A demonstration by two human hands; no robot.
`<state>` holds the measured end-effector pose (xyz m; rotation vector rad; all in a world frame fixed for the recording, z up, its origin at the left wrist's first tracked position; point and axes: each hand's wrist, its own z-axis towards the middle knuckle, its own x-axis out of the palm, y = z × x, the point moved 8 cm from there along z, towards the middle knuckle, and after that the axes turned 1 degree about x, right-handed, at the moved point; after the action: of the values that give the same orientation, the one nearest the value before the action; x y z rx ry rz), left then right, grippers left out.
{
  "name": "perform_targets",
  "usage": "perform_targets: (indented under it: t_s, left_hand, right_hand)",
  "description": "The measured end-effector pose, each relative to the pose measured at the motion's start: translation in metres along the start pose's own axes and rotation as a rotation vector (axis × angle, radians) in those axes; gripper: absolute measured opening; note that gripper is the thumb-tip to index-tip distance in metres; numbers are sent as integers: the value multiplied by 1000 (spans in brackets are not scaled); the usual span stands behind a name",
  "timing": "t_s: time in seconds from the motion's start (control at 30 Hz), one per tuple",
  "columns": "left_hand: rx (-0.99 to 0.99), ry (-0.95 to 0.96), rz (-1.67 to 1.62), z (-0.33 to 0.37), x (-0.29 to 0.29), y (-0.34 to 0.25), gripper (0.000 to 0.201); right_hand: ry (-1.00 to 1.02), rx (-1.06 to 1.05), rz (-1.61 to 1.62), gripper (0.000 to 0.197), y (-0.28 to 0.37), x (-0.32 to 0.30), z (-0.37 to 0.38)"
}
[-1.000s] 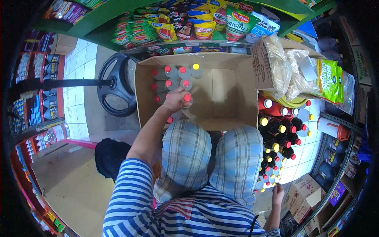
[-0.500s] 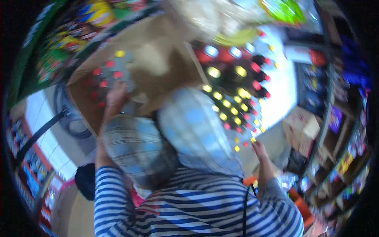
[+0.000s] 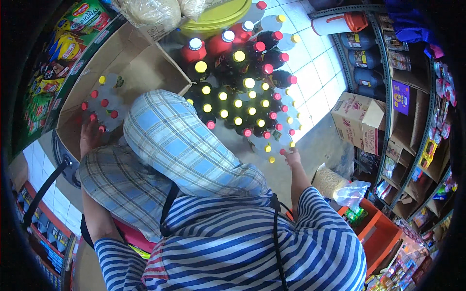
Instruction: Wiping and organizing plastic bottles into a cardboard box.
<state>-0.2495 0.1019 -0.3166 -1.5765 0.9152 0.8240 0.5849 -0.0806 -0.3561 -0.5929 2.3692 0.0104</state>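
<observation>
My left hand (image 3: 89, 135) is at the near left inside an open cardboard box (image 3: 112, 48), fingers stretched out beside the red caps of several clear bottles (image 3: 110, 104). One of these bottles has a yellow cap. My right hand (image 3: 292, 157) is at the near edge of a large group of bottles, its fingertips closed on the red cap (image 3: 282, 152) of a small bottle. The body of that bottle is hard to make out. Dark bottles (image 3: 239, 89) with yellow and red caps stand in the middle of the group.
White-capped red bottles (image 3: 221, 44) stand behind, beside a yellow round lid (image 3: 216, 15). On the right are a closed carton (image 3: 357, 119) and stocked shelves (image 3: 407, 92). A bag of pale pellets (image 3: 331, 182) lies near an orange crate (image 3: 378, 242). Snack packs (image 3: 68, 53) hang at left.
The view has shifted and sharpened. My left hand has moved nearer and left among the boxed bottles, uncovering caps it hid. My right hand remains by the group's near edge, now at a red cap.
</observation>
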Motion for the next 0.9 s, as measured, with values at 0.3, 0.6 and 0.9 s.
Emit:
perform_targets:
  t_s: [0.3,0.6,0.9]
  left_hand:
    - [-204,-95,-428,-14,-109,-40,39]
    - [-193,-155,-445,-25,-135,-83,41]
    - [-241,-194,-500,-36,-129,-54,36]
  right_hand:
    - [-235,-271,-179,48,8,40,72]
    - [-371,-357,-24,45,66,-28,5]
    - [-374,-255,35,73,74,-23,60]
